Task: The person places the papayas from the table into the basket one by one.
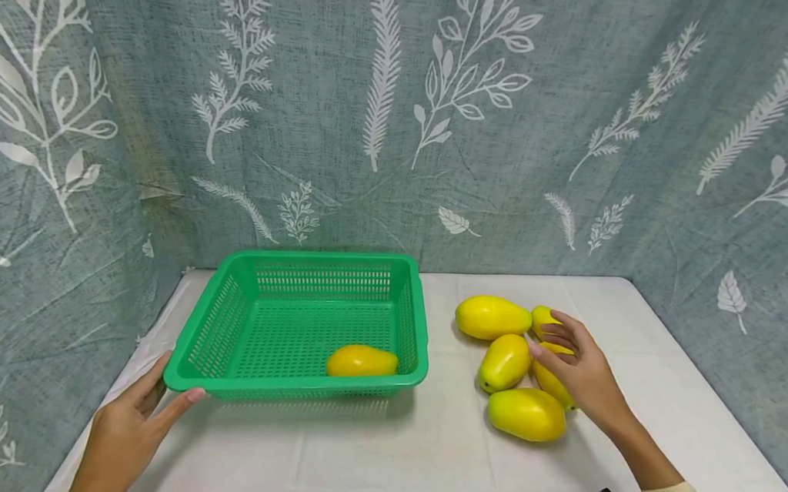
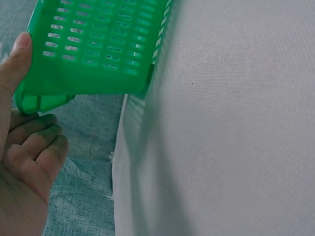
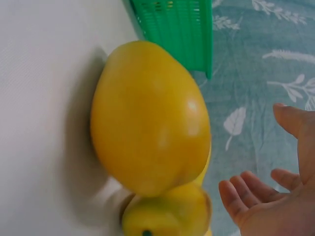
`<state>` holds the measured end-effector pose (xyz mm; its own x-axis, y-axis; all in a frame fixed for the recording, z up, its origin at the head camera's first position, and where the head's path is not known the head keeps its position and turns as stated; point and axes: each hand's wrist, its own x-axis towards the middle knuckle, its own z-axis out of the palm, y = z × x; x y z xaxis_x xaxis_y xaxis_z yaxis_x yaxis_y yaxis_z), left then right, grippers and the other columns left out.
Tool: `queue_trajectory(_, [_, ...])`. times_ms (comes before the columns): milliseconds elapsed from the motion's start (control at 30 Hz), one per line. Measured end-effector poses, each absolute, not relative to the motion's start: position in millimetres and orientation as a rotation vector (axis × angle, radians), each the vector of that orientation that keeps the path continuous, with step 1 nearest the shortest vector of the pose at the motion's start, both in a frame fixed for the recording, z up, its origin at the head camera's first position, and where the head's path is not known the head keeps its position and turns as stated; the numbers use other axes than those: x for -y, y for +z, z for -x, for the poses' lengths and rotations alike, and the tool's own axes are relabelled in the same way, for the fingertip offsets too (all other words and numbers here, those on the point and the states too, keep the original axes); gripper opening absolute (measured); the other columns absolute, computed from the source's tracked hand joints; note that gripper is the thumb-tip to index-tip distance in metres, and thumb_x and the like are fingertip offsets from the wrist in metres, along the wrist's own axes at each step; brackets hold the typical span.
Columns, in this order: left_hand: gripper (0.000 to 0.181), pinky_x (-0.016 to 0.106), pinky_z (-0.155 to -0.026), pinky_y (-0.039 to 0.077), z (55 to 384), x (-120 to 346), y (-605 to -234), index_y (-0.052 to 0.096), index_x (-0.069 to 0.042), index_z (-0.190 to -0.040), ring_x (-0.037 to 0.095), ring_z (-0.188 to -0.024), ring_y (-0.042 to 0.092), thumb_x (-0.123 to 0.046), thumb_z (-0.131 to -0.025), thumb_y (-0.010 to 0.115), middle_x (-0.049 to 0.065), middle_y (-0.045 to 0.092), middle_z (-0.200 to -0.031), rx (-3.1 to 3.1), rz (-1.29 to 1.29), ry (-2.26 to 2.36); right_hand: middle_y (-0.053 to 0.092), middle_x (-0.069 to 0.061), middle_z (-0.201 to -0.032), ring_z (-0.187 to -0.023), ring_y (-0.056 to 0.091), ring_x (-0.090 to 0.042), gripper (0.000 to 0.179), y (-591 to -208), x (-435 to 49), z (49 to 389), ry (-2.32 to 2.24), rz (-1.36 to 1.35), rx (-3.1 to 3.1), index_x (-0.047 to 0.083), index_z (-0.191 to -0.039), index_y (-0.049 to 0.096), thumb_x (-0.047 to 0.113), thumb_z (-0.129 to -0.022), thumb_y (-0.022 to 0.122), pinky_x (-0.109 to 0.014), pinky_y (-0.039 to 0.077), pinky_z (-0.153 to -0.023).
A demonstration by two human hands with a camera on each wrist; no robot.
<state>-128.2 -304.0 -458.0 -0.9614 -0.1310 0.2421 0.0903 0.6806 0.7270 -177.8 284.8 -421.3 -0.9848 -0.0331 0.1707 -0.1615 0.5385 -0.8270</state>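
Thumb above and fingers curled beneath, the left hand [image 1: 125, 433] is gripping the near left corner of the green plastic basket [image 1: 266, 388], seemingly steadying it by its flared rim. The right hand [image 1: 587, 370], fingers and thumb spread wide, is holding nothing; it is hovering by the back yellow papaya-like fruit [image 1: 544, 319] and the right-hand one [image 1: 552, 377], a gap that seems to be suiting plump bodies, though the head view is not settling whether a fingertip is touching. Three more fruits are lying close on that side: a far left one [image 1: 490, 316], a middle one [image 1: 504, 363] and a near one [image 1: 527, 415], all bunching within easy reach of that hand. A single fruit [image 1: 360, 361] is lying inside the basket against the near wall, toward the right. The fruits are showing smooth, glossy, tapering skins, some greenish at one end; the basket's slotted walls and mesh floor are letting light through. Beneath, a white cloth [image 1: 383, 463] is covering the table, and a blue-grey woven curtain [image 1: 322, 128] with white leaf sprigs is hanging around it
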Motion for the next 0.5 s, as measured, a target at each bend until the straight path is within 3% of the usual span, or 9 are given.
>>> queue_trajectory(33, [0.084, -0.008, -0.077, 0.032, 129, 304, -458, 0.033, -0.005, -0.165, -0.033, -0.108, 0.031, -0.039, -0.101, 0.076, 0.033, 0.048, -0.152, 2.631, -0.042, -1.150, 0.052, -0.018, -0.154, -0.141, 0.052, -0.033, 0.076, -422, -287, 177, 1.440, -0.165, 2.630, 0.010, -0.166, 0.031, 0.035, -0.106, 0.069, -0.008, 0.042, -0.101])
queue_trajectory(67, [0.084, -0.005, -0.081, 0.040, 129, 304, -458, 0.033, -0.006, -0.166, -0.033, -0.109, 0.031, -0.040, -0.101, 0.075, 0.032, 0.048, -0.152, 2.643, -0.051, -1.142, 0.052, -0.018, -0.154, -0.140, 0.052, -0.033, 0.076, -422, -289, 176, 1.441, -0.161, 2.626, 0.009, -0.166, 0.030, 0.034, -0.106, 0.069, -0.007, 0.041, -0.100])
queue_trajectory(167, [0.085, 0.024, -0.095, 0.056, 129, 303, -457, 0.031, -0.010, -0.167, -0.034, -0.108, 0.028, -0.044, -0.102, 0.073, 0.028, 0.049, -0.152, 2.674, -0.080, -1.114, 0.051, -0.018, -0.154, -0.141, 0.051, -0.033, 0.076, -423, -296, 175, 1.442, -0.137, 2.621, 0.009, -0.166, 0.029, 0.034, -0.106, 0.069, -0.004, 0.039, -0.098])
queue_trajectory(267, [0.084, 0.046, -0.100, 0.050, 128, 303, -457, 0.032, -0.011, -0.167, -0.031, -0.115, 0.031, -0.043, -0.102, 0.073, 0.027, 0.050, -0.152, 2.680, -0.091, -1.099, 0.051, -0.018, -0.155, -0.141, 0.050, -0.032, 0.077, -425, -302, 173, 1.426, -0.102, 2.627, 0.009, -0.166, 0.029, 0.036, -0.106, 0.069, -0.006, 0.040, -0.098])
queue_trajectory(300, [0.084, 0.045, -0.100, 0.050, 128, 302, -457, 0.032, -0.011, -0.167, -0.031, -0.115, 0.031, -0.043, -0.102, 0.074, 0.027, 0.050, -0.152, 2.680, -0.093, -1.102, 0.051, -0.018, -0.155, -0.141, 0.050, -0.032, 0.077, -426, -304, 172, 1.421, -0.089, 2.628, 0.008, -0.166, 0.030, 0.036, -0.106, 0.069, -0.006, 0.040, -0.099])
queue_trajectory(367, [0.084, 0.023, -0.097, 0.055, 127, 303, -457, 0.032, -0.010, -0.167, -0.030, -0.115, 0.032, -0.042, -0.102, 0.074, 0.028, 0.049, -0.152, 2.672, -0.088, -1.111, 0.051, -0.019, -0.155, -0.142, 0.050, -0.033, 0.077, -428, -307, 171, 1.404, -0.065, 2.632, 0.008, -0.166, 0.031, 0.036, -0.106, 0.069, -0.008, 0.041, -0.099])
queue_trajectory(433, [0.084, 0.001, -0.087, 0.047, 126, 302, -457, 0.033, -0.008, -0.166, -0.031, -0.113, 0.033, -0.040, -0.101, 0.075, 0.030, 0.049, -0.152, 2.659, -0.076, -1.127, 0.051, -0.020, -0.155, -0.142, 0.050, -0.034, 0.078, -430, -309, 170, 1.382, -0.038, 2.644, 0.007, -0.165, 0.031, 0.038, -0.106, 0.069, -0.008, 0.041, -0.099])
queue_trajectory(467, [0.084, 0.001, -0.085, 0.047, 126, 302, -457, 0.033, -0.007, -0.166, -0.032, -0.112, 0.033, -0.039, -0.101, 0.075, 0.031, 0.048, -0.151, 2.654, -0.072, -1.130, 0.051, -0.021, -0.155, -0.142, 0.049, -0.035, 0.078, -432, -310, 170, 1.371, -0.025, 2.649, 0.006, -0.165, 0.031, 0.039, -0.106, 0.069, -0.009, 0.041, -0.098])
queue_trajectory(500, [0.083, -0.006, -0.080, 0.038, 126, 302, -457, 0.034, -0.006, -0.165, -0.035, -0.105, 0.030, -0.038, -0.101, 0.076, 0.032, 0.048, -0.151, 2.646, -0.064, -1.132, 0.050, -0.022, -0.155, -0.143, 0.049, -0.036, 0.079, -433, -311, 169, 1.364, -0.012, 2.657, 0.005, -0.165, 0.031, 0.039, -0.105, 0.069, -0.009, 0.041, -0.098])
